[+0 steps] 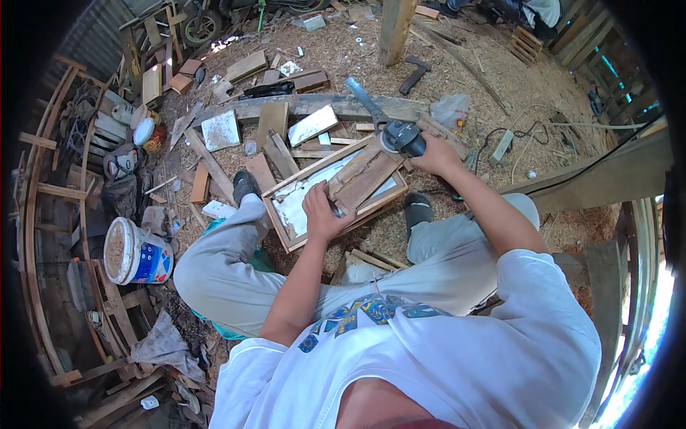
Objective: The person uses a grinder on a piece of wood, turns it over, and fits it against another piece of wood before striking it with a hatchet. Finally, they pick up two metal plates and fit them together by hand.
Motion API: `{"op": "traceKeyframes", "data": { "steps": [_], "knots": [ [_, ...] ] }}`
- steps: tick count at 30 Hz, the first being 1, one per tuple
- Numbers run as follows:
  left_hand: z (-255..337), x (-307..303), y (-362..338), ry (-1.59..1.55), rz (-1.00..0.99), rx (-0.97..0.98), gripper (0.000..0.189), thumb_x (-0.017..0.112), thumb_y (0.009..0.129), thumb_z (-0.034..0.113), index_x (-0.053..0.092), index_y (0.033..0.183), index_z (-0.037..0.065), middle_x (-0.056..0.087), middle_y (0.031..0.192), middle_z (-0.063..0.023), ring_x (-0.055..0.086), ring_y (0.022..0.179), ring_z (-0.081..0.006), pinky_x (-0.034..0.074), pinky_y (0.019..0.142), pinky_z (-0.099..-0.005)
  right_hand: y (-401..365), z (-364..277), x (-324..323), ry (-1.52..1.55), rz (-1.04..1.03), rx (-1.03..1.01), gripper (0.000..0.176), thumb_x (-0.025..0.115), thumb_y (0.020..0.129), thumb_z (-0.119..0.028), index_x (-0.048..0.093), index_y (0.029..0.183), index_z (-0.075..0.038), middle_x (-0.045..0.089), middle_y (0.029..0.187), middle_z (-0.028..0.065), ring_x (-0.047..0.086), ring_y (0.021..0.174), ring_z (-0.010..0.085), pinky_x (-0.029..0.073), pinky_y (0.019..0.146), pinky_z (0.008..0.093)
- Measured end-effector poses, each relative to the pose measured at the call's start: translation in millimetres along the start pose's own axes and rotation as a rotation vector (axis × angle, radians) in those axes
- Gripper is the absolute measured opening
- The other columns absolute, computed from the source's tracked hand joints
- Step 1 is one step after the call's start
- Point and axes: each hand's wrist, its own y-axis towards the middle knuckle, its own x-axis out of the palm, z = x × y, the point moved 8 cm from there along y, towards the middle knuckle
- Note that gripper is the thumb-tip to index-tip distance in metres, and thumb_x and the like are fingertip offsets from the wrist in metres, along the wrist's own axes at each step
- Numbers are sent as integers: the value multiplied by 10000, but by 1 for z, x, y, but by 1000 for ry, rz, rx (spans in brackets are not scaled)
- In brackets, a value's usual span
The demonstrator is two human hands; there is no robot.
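My right hand [437, 154] is wrapped round the body of a dark angle grinder [404, 138], whose disc end lies at the far right end of a brown wooden board [366, 176]. A flat bluish-grey bar [366, 99] sticks out beyond the grinder's head. My left hand [326, 213] grips the near left end of the board, fingers over its edge. Beneath the board is a shallow wooden frame [275, 219] with a mottled white panel [289, 207] inside, lying between my legs.
Wood offcuts and white-faced boards [221, 131] lie beyond the frame, before a long beam [307, 106]. A white bucket [130, 252] stands at left. A wooden post [395, 36] rises at the back, with a hatchet-like tool [414, 75] nearby. Cables [525, 132] run at right.
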Motion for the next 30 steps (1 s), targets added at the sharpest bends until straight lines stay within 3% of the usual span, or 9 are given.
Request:
{"op": "traceKeyframes", "data": {
  "steps": [4, 8, 10, 11, 13, 16, 23, 30],
  "knots": [
    [2, -2, 0, -18, -10, -15, 1018, 861, 622, 451, 411, 1432, 28, 483, 1337, -183, 442, 1288, -375, 327, 1128, -505, 5, 14, -23, -10, 74, 92, 842, 793, 710, -388, 532, 1478, -166, 698, 1271, 195, 685, 1139, 379, 546, 989, 476],
    [4, -3, 2, -25, -14, -30, 1009, 858, 624, 446, 413, 1429, 30, 487, 1324, -182, 447, 1278, -378, 329, 1124, -506, 5, 21, -20, -36, 71, 102, 824, 787, 714, -385, 539, 1468, -160, 697, 1270, 200, 684, 1139, 378, 544, 993, 472],
    [4, -4, 1, -17, -17, -24, 1004, 860, 621, 442, 419, 1425, 32, 492, 1313, -181, 453, 1269, -380, 333, 1120, -508, 0, 6, -20, -11, 227, -67, 812, 779, 715, -379, 546, 1454, -135, 715, 1222, 203, 694, 1112, 383, 553, 966, 476],
    [4, -4, 2, -16, -15, -27, 1004, 860, 621, 442, 419, 1425, 32, 492, 1313, -181, 453, 1269, -380, 333, 1120, -508, 3, 5, -17, -10, 226, -71, 812, 779, 715, -379, 546, 1454, -135, 715, 1222, 203, 694, 1112, 383, 553, 966, 476],
    [4, -5, 1, -28, -13, -9, 1009, 864, 616, 443, 421, 1425, 33, 495, 1315, -182, 455, 1268, -381, 333, 1120, -508, 3, -1, -2, 4, 23, -6, 799, 775, 712, -373, 555, 1439, -124, 728, 1175, 209, 702, 1089, 387, 564, 939, 480],
    [3, -3, 1, -29, -28, -23, 1017, 868, 610, 438, 422, 1428, 32, 495, 1323, -182, 455, 1272, -381, 333, 1121, -507, -2, -11, -4, -19, -25, -42, 799, 778, 714, -377, 553, 1437, -122, 733, 1154, 216, 706, 1081, 393, 571, 921, 483],
    [0, -4, 1, -46, 9, 1, 1036, 871, 628, 428, 402, 1464, 35, 493, 1374, -173, 442, 1310, -375, 303, 1150, -494, 14, 30, -21, -50, 103, 132, 801, 818, 706, -419, 577, 1416, -138, 722, 1207, 211, 699, 1116, 382, 550, 972, 478],
    [-8, 14, 21, -164, -60, -10, 1107, 905, 608, 420, 400, 1518, 44, 548, 1327, -162, 473, 1303, -364, 292, 1143, -495, 1, 13, -5, -31, 109, 8, 818, 805, 705, -425, 567, 1400, -66, 718, 1154, 259, 700, 1074, 414, 555, 950, 479]
  ]
}}
